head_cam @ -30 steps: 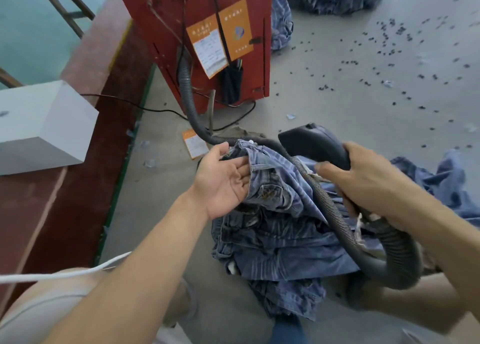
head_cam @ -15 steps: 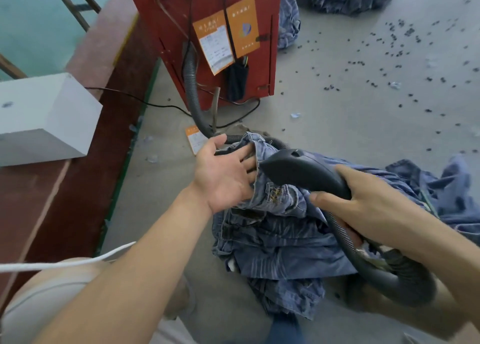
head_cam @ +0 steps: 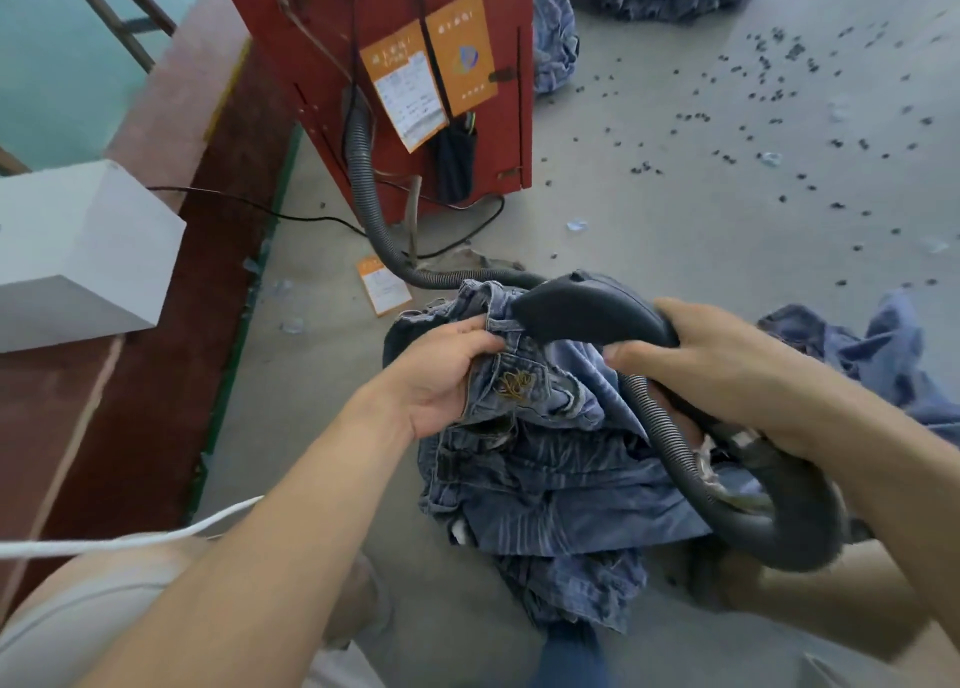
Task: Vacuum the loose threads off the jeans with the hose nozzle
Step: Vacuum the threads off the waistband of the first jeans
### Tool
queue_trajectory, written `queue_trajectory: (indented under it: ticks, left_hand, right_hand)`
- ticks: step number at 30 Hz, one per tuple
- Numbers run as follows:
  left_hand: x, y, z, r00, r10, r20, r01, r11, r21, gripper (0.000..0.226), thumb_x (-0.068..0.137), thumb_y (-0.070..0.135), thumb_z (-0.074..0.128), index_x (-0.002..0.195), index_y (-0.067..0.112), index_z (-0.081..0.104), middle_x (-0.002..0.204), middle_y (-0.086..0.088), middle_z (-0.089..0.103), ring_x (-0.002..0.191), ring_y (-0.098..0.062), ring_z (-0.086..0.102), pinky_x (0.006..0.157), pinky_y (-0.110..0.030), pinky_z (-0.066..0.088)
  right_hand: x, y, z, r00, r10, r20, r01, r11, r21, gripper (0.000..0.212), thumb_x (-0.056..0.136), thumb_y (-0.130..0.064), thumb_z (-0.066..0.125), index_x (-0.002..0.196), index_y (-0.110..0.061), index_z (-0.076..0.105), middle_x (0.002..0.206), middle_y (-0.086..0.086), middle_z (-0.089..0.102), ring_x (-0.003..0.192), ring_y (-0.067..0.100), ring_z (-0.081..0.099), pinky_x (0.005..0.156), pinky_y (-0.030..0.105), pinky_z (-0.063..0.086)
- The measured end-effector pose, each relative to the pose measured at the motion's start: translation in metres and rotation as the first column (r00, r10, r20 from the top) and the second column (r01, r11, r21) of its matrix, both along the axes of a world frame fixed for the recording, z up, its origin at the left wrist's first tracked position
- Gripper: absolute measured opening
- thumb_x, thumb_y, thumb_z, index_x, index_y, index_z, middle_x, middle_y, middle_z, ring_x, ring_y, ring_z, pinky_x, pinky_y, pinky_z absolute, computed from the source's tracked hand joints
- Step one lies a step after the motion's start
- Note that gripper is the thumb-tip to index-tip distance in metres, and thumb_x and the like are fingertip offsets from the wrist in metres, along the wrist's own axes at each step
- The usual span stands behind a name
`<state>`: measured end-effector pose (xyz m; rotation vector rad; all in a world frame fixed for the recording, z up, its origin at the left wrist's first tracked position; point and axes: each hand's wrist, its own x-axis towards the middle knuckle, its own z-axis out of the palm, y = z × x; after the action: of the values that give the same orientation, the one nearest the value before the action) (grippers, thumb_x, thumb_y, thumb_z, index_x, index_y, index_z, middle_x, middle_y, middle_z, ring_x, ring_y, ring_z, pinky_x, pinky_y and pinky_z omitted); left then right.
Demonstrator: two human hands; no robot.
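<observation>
Gripping a bunched fold of the jeans point(head_cam: 540, 427) near the waistband, the left hand point(head_cam: 441, 375) has its fingers curled into the denim, the thumb lying on top of the cloth. The jeans lie in a crumpled heap on the grey floor point(head_cam: 675, 230) between the two forearms, with a small yellow embroidered mark showing just right of the left hand. The right hand point(head_cam: 727, 370) is wrapped around the rear of the dark nozzle point(head_cam: 582, 313), thumb stretched forward beneath it. The tip of the nozzle points left and touches the raised fold of denim right beside the left fingers. From the nozzle the ribbed hose point(head_cam: 670, 448) loops down under the right wrist, curves back across the jeans and runs over the floor up to the red cabinet point(head_cam: 395, 17) at the top of the view. Two orange labels point(head_cam: 431, 69) hang on the cabinet's front, and another orange card point(head_cam: 383, 285) lies on the floor near the hose. A white box point(head_cam: 78, 251) sits on the reddish-brown ledge at the left. Small dark bits point(head_cam: 769, 90) are scattered over the floor at the upper right, and more denim point(head_cam: 883, 355) lies beyond the right hand. A white cord point(head_cam: 130, 539) crosses the lower left corner
</observation>
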<state>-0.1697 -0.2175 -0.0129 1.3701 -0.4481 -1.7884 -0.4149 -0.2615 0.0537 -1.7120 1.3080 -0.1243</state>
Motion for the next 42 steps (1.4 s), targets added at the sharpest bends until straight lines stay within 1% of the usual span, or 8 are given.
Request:
queue_trajectory:
  ticks: [4, 10, 16, 23, 28, 32, 37, 42]
  left_hand:
    - [0.001, 0.004, -0.003, 0.998, 0.021, -0.064, -0.021, 1.0, 0.0, 0.034, 0.107, 0.003, 0.04, 0.13, 0.005, 0.066, 0.123, -0.026, 0.07, 0.101, -0.036, 0.072, 0.095, -0.055, 0.057]
    - [0.005, 0.005, -0.002, 0.983, 0.067, -0.173, -0.069, 0.998, -0.006, 0.035, 0.109, 0.009, 0.039, 0.136, 0.009, 0.062, 0.13, -0.023, 0.065, 0.108, -0.036, 0.067, 0.093, -0.051, 0.059]
    - [-0.004, 0.007, -0.001, 0.991, 0.039, -0.132, -0.045, 0.998, -0.037, 0.034, 0.109, 0.008, 0.039, 0.133, 0.01, 0.064, 0.129, -0.022, 0.068, 0.106, -0.033, 0.07, 0.096, -0.048, 0.057]
    - [0.0, 0.006, -0.001, 0.994, -0.007, -0.111, 0.004, 1.0, -0.026, 0.04, 0.11, 0.013, 0.035, 0.144, 0.001, 0.054, 0.142, -0.028, 0.057, 0.13, -0.045, 0.056, 0.103, -0.051, 0.052]
    - [-0.001, 0.006, 0.001, 0.992, -0.039, -0.119, 0.033, 0.998, -0.045, 0.034, 0.112, 0.012, 0.035, 0.139, 0.008, 0.056, 0.132, -0.021, 0.068, 0.114, -0.034, 0.07, 0.089, -0.047, 0.061]
    - [0.006, 0.007, 0.001, 0.993, -0.037, -0.116, 0.035, 0.999, -0.026, 0.033, 0.112, 0.015, 0.036, 0.137, 0.019, 0.057, 0.13, -0.017, 0.07, 0.115, -0.033, 0.071, 0.084, -0.047, 0.062]
    - [-0.002, 0.007, 0.001, 0.991, -0.05, -0.122, 0.05, 0.999, 0.003, 0.032, 0.113, 0.02, 0.036, 0.138, 0.022, 0.055, 0.131, -0.014, 0.07, 0.115, -0.032, 0.071, 0.091, -0.051, 0.06]
    - [0.002, 0.003, 0.005, 0.982, 0.049, -0.184, -0.039, 0.998, 0.059, 0.043, 0.114, 0.023, 0.03, 0.135, 0.004, 0.062, 0.126, -0.021, 0.071, 0.107, -0.034, 0.074, 0.079, -0.047, 0.063]
  right_hand:
    - [-0.006, -0.025, -0.013, 0.971, -0.207, 0.118, 0.205, 0.978, 0.028, 0.021, 0.097, -0.028, 0.064, 0.101, -0.008, 0.059, 0.053, 0.01, 0.057, 0.041, 0.026, 0.053, 0.044, 0.037, 0.048]
    - [-0.027, -0.001, 0.004, 0.999, -0.006, 0.033, 0.004, 0.998, 0.061, 0.033, 0.076, -0.061, 0.067, 0.094, -0.033, 0.065, 0.061, 0.008, 0.067, 0.044, 0.023, 0.061, 0.045, 0.035, 0.05]
    - [-0.003, -0.019, -0.016, 0.986, -0.13, 0.107, 0.135, 0.99, -0.045, 0.017, 0.095, -0.032, 0.064, 0.096, -0.016, 0.06, 0.053, 0.01, 0.06, 0.038, 0.025, 0.054, 0.038, 0.031, 0.044]
    - [-0.012, -0.003, -0.006, 0.997, 0.076, 0.008, -0.077, 0.997, 0.015, 0.027, 0.083, -0.054, 0.066, 0.092, -0.029, 0.061, 0.055, 0.006, 0.066, 0.041, 0.023, 0.062, 0.04, 0.031, 0.046]
    - [-0.006, -0.018, -0.013, 0.981, -0.146, 0.125, 0.149, 0.989, -0.014, 0.02, 0.092, -0.038, 0.067, 0.098, -0.02, 0.062, 0.054, 0.009, 0.06, 0.04, 0.027, 0.056, 0.042, 0.037, 0.05]
    - [-0.016, -0.009, 0.001, 0.998, -0.006, 0.056, -0.001, 0.992, 0.125, 0.027, 0.077, -0.055, 0.069, 0.092, -0.033, 0.065, 0.058, 0.008, 0.064, 0.043, 0.027, 0.06, 0.043, 0.036, 0.053]
    - [0.009, -0.024, -0.009, 0.973, -0.178, 0.15, 0.176, 0.984, 0.022, 0.021, 0.098, -0.032, 0.065, 0.102, -0.012, 0.06, 0.058, 0.011, 0.057, 0.043, 0.027, 0.053, 0.044, 0.036, 0.048]
    - [-0.019, 0.018, 0.021, 0.997, -0.045, 0.06, 0.047, 0.998, -0.037, 0.03, 0.073, -0.07, 0.059, 0.092, -0.046, 0.057, 0.06, 0.006, 0.068, 0.043, 0.027, 0.063, 0.039, 0.04, 0.051]
